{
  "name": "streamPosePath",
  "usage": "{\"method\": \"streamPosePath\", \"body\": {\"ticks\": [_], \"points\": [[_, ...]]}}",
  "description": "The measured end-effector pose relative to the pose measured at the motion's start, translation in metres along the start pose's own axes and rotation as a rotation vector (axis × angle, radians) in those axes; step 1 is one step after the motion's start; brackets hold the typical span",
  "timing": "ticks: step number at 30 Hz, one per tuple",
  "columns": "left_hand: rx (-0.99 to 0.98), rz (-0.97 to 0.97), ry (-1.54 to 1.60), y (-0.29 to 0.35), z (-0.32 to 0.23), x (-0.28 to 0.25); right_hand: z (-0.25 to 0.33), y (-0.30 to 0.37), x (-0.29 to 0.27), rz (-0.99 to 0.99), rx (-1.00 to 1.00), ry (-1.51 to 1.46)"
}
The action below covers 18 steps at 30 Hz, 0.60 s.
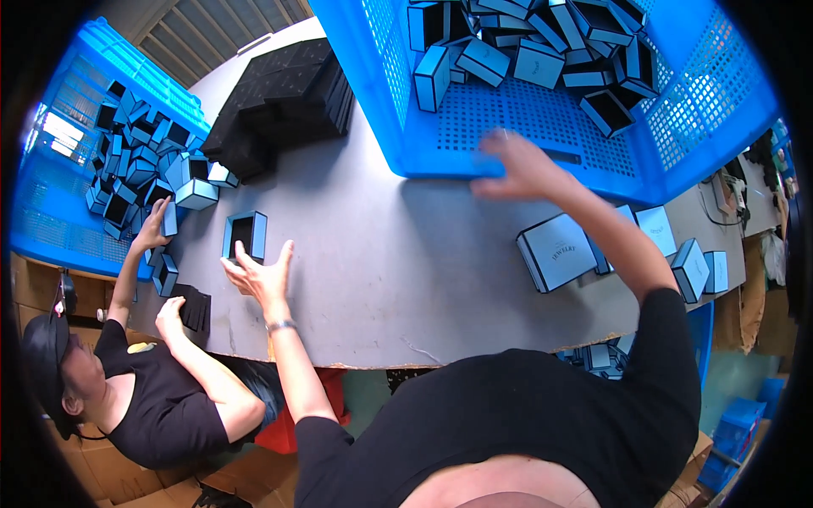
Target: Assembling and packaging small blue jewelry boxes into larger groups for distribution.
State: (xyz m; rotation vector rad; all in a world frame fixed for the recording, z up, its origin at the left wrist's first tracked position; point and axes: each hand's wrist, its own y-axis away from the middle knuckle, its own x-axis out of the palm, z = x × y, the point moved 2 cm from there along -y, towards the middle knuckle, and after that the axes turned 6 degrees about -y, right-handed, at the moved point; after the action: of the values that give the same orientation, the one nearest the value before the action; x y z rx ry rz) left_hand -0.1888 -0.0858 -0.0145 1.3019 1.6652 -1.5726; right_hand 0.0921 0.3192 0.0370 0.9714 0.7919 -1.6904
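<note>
My left hand [264, 279] is spread, its fingertips at the near edge of an open light-blue jewelry box half [259, 230] with a dark inside. That box half lies on the grey table, hollow side up. My right hand [523, 169], smeared by motion, reaches over the near rim of a large blue plastic crate [423, 162]. A gap shows between its thumb and fingers, and nothing is visible in it. Many loose light-blue box parts [538, 63] with black edges fill the far side of the crate.
Closed light-blue boxes [557, 254] stand at the right of the grey table [373, 271]. Stacked black pads [284, 93] sit at the back left. At left, a co-worker [152, 389] handles a box beside another blue crate [55, 195] and thin black pieces [195, 306].
</note>
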Motion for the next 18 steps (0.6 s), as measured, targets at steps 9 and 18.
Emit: {"method": "streamPosePath", "body": {"ticks": [9,18], "points": [[0.247,-0.023,0.297,-0.037,0.034,0.063,-0.063,-0.155,0.004,-0.428,0.050,-0.293],[0.752,0.515,0.857,0.131,-0.136,-0.047,0.075,0.022,0.018,0.026,-0.372,-0.226]]}}
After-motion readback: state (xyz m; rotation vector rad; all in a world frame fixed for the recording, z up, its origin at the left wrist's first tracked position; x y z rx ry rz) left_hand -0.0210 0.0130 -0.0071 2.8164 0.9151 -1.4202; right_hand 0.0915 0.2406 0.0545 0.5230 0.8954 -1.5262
